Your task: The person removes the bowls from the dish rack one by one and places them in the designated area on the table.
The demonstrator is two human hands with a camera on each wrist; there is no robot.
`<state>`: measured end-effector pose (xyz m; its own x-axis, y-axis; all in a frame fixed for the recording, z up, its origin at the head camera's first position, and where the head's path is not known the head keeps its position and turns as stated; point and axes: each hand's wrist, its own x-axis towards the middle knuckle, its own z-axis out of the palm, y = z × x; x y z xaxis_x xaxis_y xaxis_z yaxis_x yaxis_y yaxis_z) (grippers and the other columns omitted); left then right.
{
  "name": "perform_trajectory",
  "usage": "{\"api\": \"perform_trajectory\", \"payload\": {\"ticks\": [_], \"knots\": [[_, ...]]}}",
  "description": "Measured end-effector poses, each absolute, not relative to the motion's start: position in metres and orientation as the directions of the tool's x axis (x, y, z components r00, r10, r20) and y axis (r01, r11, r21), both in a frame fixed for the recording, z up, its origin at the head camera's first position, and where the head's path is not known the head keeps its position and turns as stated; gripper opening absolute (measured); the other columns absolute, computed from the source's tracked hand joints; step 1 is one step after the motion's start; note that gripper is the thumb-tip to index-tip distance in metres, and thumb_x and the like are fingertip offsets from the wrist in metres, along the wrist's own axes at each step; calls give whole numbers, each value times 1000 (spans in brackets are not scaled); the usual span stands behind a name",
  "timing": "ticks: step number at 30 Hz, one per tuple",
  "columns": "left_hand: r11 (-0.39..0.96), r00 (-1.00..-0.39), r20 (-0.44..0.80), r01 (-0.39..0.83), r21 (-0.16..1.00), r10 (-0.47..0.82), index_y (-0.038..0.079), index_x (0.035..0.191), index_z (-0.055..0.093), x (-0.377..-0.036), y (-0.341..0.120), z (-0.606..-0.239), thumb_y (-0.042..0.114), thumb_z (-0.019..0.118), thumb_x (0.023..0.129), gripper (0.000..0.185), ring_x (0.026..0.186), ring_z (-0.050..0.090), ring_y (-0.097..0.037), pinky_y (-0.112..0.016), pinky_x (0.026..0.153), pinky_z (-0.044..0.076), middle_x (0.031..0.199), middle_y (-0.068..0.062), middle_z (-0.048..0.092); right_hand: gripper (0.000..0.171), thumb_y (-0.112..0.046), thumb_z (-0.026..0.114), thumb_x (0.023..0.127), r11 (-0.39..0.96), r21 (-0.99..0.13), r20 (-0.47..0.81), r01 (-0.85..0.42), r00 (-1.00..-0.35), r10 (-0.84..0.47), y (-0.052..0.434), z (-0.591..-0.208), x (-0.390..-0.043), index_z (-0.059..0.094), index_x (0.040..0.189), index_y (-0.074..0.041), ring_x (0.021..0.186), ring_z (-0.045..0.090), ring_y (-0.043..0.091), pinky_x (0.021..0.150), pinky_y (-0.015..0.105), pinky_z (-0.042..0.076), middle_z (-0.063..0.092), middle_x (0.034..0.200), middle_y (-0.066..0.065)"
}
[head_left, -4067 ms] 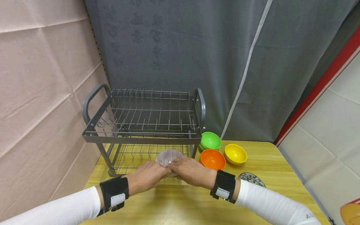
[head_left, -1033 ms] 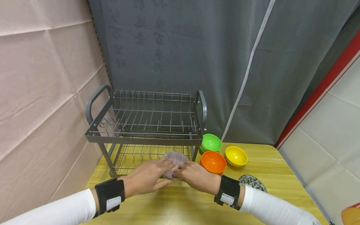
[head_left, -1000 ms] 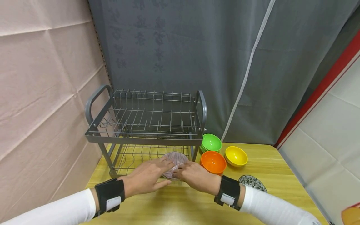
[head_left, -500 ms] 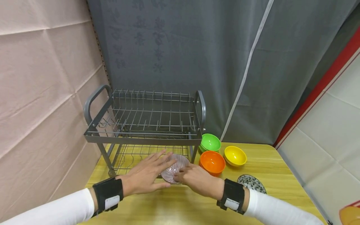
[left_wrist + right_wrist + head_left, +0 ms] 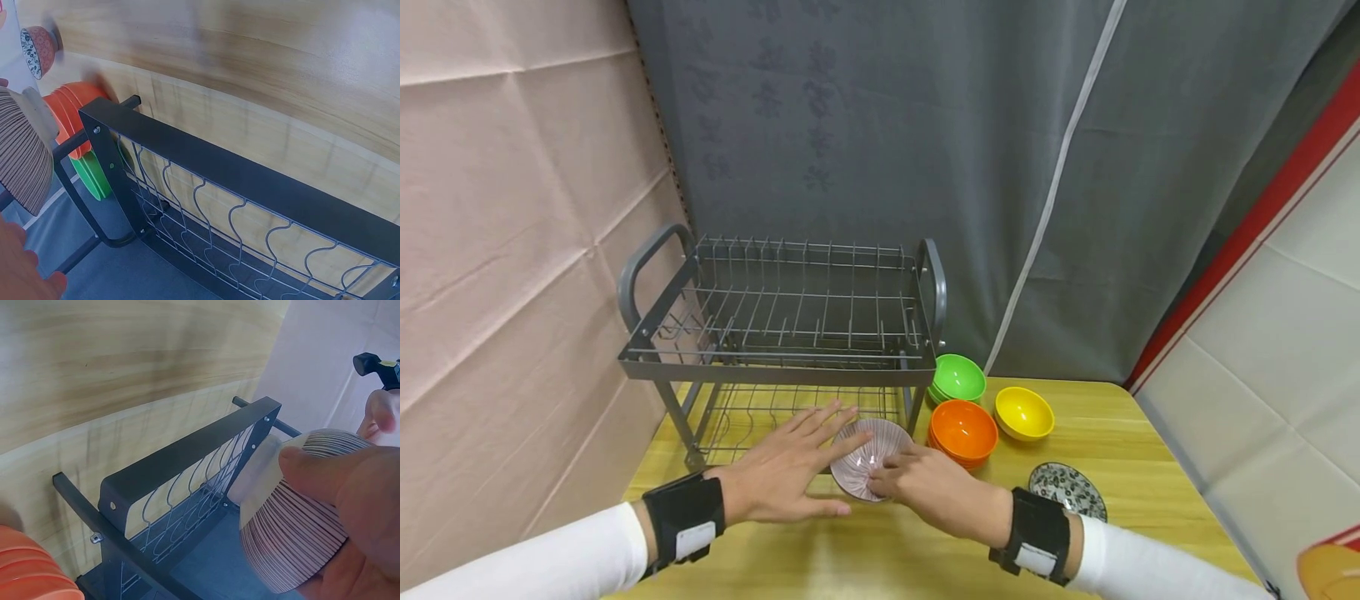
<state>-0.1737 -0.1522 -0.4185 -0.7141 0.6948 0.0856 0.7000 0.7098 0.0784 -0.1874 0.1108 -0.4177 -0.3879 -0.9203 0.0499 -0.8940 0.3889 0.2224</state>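
A bowl with fine dark stripes is held in front of the lower tier of the dish rack. My right hand grips its right side, the thumb pressed on the striped outside in the right wrist view and the other fingers over the rim. Left of the bowl, my left hand has its fingers spread and straight, its fingertips overlapping the rim in the head view. From the left wrist, a gap shows between those fingers and the striped bowl.
Stacked orange bowls and green bowls stand right of the rack, beside a yellow bowl. Nearer lies a bowl with a dark floral inside. A pink cloth wall borders the left, a grey curtain the back.
The striped bowl has come from the rack's lower front towards me, in my right hand. My left hand, earlier against the bowl, has spread its fingers and drawn slightly left.
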Motion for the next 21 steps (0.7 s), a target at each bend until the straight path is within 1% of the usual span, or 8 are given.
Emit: {"api": "perform_trajectory", "payload": {"ticks": [2, 6, 9, 13, 16, 18, 21], "knots": [[701, -705, 95, 709, 73, 703, 31, 163, 19, -174, -152, -419, 78, 40, 93, 87, 158, 18, -35, -60, 124, 25, 172, -7, 10, 37, -18, 71, 92, 390, 218, 48, -895, -389, -920, 113, -417, -186, 71, 128, -27, 116, 67, 8, 105, 29, 52, 72, 127, -13], [698, -703, 90, 711, 82, 705, 31, 163, 15, -173, -150, -421, 75, 45, 93, 88, 158, 16, -35, -61, 124, 23, 172, -6, 6, 35, -18, 71, 92, 390, 233, 65, -891, -386, -920, 119, -417, -183, 72, 126, -26, 114, 67, 7, 103, 28, 52, 73, 124, -14], [702, -706, 84, 708, 77, 703, 33, 163, 13, -173, -148, -423, 76, 42, 93, 88, 158, 14, -33, -60, 125, 23, 171, -4, 3, 35, -18, 72, 91, 394, 251, 80, -884, -387, -919, 124, -417, -181, 72, 125, -25, 114, 67, 7, 102, 28, 53, 74, 123, -13], [695, -698, 100, 716, 64, 709, 33, 163, 14, -173, -147, -426, 79, 37, 93, 86, 158, 16, -35, -61, 123, 26, 172, -6, 6, 36, -17, 72, 90, 397, 268, 91, -878, -387, -918, 131, -418, -177, 72, 125, -25, 114, 67, 8, 102, 29, 53, 74, 122, -13], [689, -691, 114, 722, 62, 714, 33, 163, 16, -173, -146, -427, 79, 37, 93, 86, 157, 19, -37, -61, 123, 28, 172, -8, 9, 36, -18, 72, 89, 396, 279, 111, -875, -380, -918, 136, -421, -175, 72, 125, -25, 113, 68, 9, 101, 29, 53, 74, 122, -14], [694, -697, 110, 717, 65, 709, 34, 163, 15, -174, -145, -426, 78, 38, 93, 86, 157, 18, -35, -60, 123, 27, 172, -7, 8, 36, -19, 71, 89, 401, 280, 117, -872, -384, -916, 140, -422, -174, 72, 124, -25, 113, 68, 9, 101, 29, 54, 74, 122, -14], [705, -707, 103, 707, 63, 700, 35, 163, 13, -176, -143, -424, 79, 38, 93, 86, 158, 17, -33, -58, 124, 26, 172, -5, 6, 36, -20, 71, 89, 421, 266, 106, -867, -408, -907, 145, -421, -174, 72, 125, -26, 115, 68, 10, 101, 30, 55, 73, 124, -13]]}}
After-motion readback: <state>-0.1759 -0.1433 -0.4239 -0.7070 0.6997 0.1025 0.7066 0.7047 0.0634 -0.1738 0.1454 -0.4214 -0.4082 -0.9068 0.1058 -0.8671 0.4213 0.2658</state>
